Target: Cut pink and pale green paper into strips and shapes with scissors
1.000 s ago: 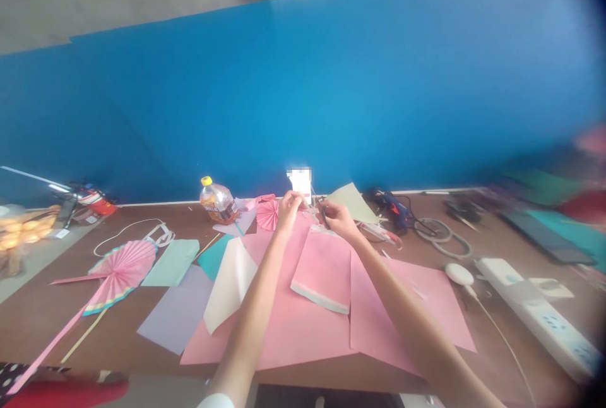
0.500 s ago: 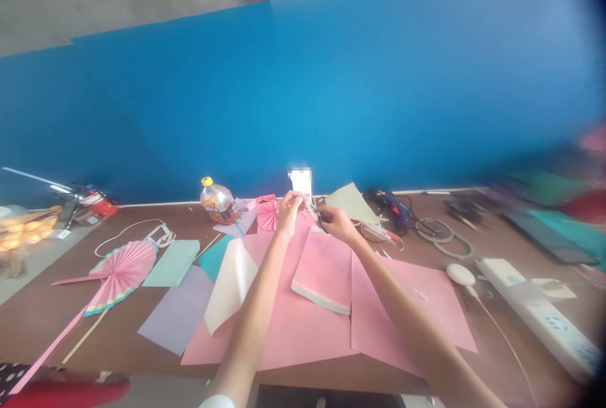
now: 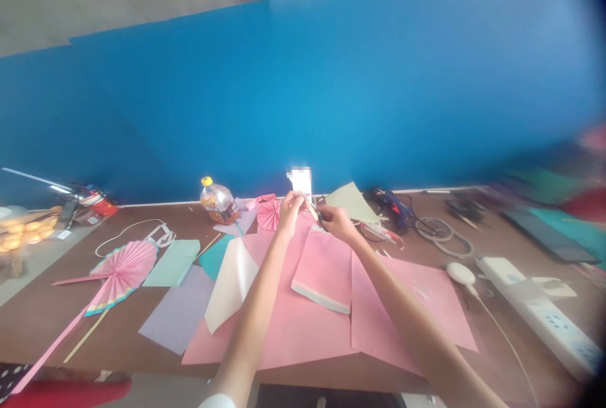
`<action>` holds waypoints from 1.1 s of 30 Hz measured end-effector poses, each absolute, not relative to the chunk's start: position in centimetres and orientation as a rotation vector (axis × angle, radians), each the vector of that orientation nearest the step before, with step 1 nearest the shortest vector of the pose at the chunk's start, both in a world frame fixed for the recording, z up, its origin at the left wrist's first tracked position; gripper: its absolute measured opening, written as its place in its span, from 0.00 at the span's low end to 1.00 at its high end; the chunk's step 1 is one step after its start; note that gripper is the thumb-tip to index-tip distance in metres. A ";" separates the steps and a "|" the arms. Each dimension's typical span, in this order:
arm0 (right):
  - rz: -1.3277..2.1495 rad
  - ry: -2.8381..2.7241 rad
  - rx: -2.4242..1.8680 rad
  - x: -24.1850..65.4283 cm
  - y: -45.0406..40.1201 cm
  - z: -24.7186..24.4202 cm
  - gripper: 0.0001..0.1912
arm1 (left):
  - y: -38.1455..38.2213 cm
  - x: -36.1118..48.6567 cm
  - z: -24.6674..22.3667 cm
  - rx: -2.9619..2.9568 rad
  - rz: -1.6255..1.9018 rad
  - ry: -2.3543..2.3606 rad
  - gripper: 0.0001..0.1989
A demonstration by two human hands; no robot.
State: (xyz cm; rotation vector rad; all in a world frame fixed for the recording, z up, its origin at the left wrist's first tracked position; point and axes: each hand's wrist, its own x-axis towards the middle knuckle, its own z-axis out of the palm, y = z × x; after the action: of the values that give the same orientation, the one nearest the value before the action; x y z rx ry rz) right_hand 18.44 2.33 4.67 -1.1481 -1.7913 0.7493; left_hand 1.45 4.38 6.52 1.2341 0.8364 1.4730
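Observation:
My left hand (image 3: 290,211) is closed in a pinch over the far part of the pink paper, with a thin pale strip (image 3: 312,210) at its fingertips. My right hand (image 3: 337,222) is wrapped round dark-handled scissors (image 3: 322,217), just right of the strip. Fingers partly hide the blades. Below the hands lies a folded pink paper (image 3: 326,269) with a pale blue edge, on top of larger pink sheets (image 3: 303,345). Left of my left hand sits a small pleated pink paper fan (image 3: 269,215). A phone with a bright screen (image 3: 302,179) stands behind the hands.
A yellow-capped bottle (image 3: 218,203), a pink pleated fan (image 3: 125,266) and several coloured sheets lie leftward. At the right are a blue glue gun (image 3: 396,211), a cable coil (image 3: 444,239), a white power strip (image 3: 544,316) and a dark tablet-like slab (image 3: 549,236). A blue wall panel (image 3: 293,98) rises behind.
Almost nothing differs. Both hands stay in place, with only a slight shift of the pale strip at the fingertips.

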 end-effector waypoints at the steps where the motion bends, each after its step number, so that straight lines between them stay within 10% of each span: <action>1: 0.750 -1.790 -1.152 18.5 2.4 4.6 0.21 | 4.4 1.4 6.5 1.231 1.472 0.840 0.10; 33: 0.727 -1.849 -1.121 18.5 2.7 3.9 0.21 | 4.5 1.7 6.2 1.193 1.463 0.857 0.10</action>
State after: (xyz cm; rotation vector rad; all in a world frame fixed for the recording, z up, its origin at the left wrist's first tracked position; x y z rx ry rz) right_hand 18.54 2.69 3.94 -1.1205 -1.8491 0.7272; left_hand 1.67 4.53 6.19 1.1930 0.8572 1.4630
